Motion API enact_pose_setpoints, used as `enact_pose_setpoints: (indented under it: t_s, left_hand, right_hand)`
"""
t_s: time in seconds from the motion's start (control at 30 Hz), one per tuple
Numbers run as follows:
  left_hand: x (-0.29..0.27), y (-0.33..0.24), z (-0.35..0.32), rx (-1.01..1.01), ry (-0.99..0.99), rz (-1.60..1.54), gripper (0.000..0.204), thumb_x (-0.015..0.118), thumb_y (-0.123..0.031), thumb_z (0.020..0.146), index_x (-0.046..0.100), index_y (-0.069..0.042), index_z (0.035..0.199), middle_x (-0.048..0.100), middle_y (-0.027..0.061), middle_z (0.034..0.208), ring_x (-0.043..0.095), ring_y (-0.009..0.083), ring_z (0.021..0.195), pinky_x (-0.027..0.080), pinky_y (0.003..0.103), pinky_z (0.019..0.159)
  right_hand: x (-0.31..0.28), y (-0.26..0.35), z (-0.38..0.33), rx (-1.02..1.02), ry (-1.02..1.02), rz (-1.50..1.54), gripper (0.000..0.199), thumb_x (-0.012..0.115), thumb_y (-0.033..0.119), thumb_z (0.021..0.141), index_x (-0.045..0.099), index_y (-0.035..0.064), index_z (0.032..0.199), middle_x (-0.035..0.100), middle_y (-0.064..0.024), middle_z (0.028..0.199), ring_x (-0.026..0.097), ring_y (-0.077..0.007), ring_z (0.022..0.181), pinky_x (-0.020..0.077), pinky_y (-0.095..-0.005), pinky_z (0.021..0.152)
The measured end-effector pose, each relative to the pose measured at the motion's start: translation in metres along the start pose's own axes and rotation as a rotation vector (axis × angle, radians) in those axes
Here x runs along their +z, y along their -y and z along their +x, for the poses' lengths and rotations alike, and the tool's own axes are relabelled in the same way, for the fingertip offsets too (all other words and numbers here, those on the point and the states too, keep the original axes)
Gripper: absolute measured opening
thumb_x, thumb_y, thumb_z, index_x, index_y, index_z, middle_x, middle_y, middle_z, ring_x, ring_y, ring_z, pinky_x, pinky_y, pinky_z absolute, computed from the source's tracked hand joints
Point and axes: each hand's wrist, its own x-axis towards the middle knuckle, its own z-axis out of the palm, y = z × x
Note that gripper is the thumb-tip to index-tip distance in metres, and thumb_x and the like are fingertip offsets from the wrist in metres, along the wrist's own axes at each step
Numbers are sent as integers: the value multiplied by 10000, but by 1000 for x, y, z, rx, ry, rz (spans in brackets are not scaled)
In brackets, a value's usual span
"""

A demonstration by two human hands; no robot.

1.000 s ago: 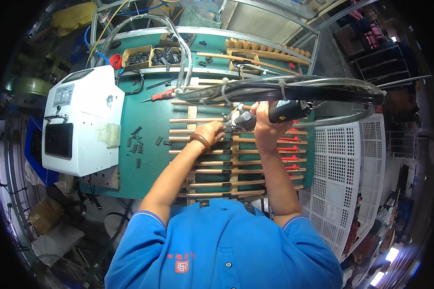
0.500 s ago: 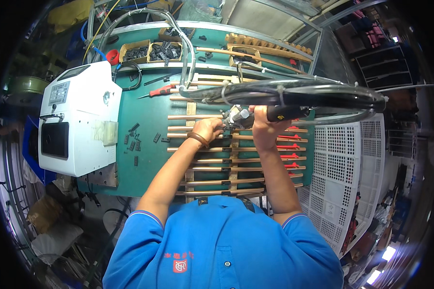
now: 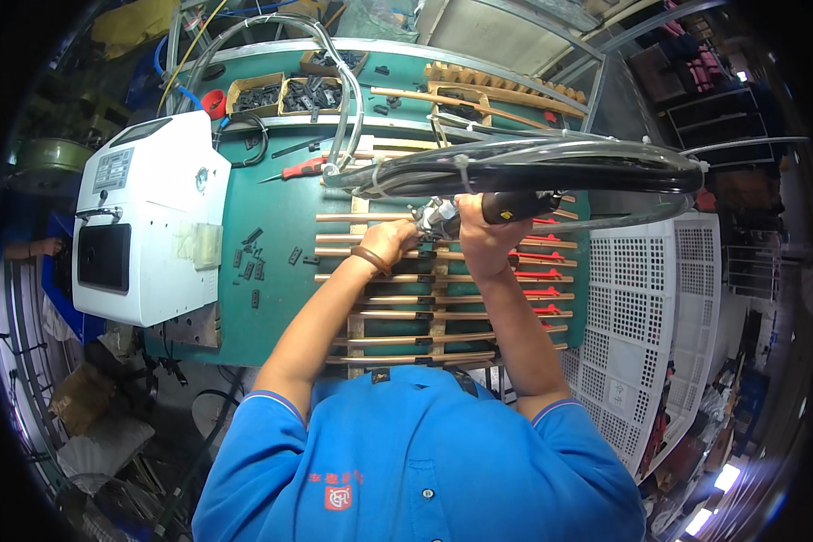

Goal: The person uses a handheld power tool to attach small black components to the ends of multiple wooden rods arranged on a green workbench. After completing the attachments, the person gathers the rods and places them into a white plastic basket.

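My right hand [image 3: 490, 237] is wrapped round a black screwdriver-like power tool [image 3: 512, 209], whose metal head [image 3: 435, 219] points left. Close to that head, my left hand [image 3: 390, 242] has its fingers bent together over the rods; what they pinch is hidden. Beneath both hands, several slim copper-coloured rods [image 3: 393, 302] lie crosswise on wooden strips [image 3: 356, 327]. Small black fittings [image 3: 422, 315] sit along the rods' middles, and red pieces [image 3: 544, 274] near their right ends. A thick bundle of clear and black hoses [image 3: 587, 170] passes above the tool.
Left on the green bench [image 3: 285, 217] stands a white machine [image 3: 154, 212]. Loose black parts [image 3: 256, 268] and a red-handled screwdriver [image 3: 303, 169] lie beside it. Boxes of black parts [image 3: 312, 95] stand behind; white perforated crates [image 3: 628, 307] at right. Another person's hand [image 3: 50, 246] shows far left.
My right hand and the power tool have shifted slightly left, closer to my left hand, with the hoses following. My left hand has barely moved. Another person's hand has appeared far left.
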Motion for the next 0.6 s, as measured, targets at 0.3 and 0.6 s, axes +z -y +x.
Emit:
enact_pose_setpoints:
  t_s: [0.3,0.6]
  left_hand:
    - [-21,9,-17,52,-70,133,103,680,-170,777,662,-128,870,607,75,791,615,308,738,502,423,622]
    - [-13,20,-22,-44,2,128,107,678,-191,801,666,-123,883,664,78,840,639,314,766,516,398,652]
  right_hand:
    - [18,14,0,-412,-150,48,375,747,-12,650,543,10,963,596,-36,836,560,-87,685,462,-228,649]
    - [33,15,-12,-430,-213,106,309,698,-45,680,551,0,947,586,-18,786,535,-67,665,456,-215,601]
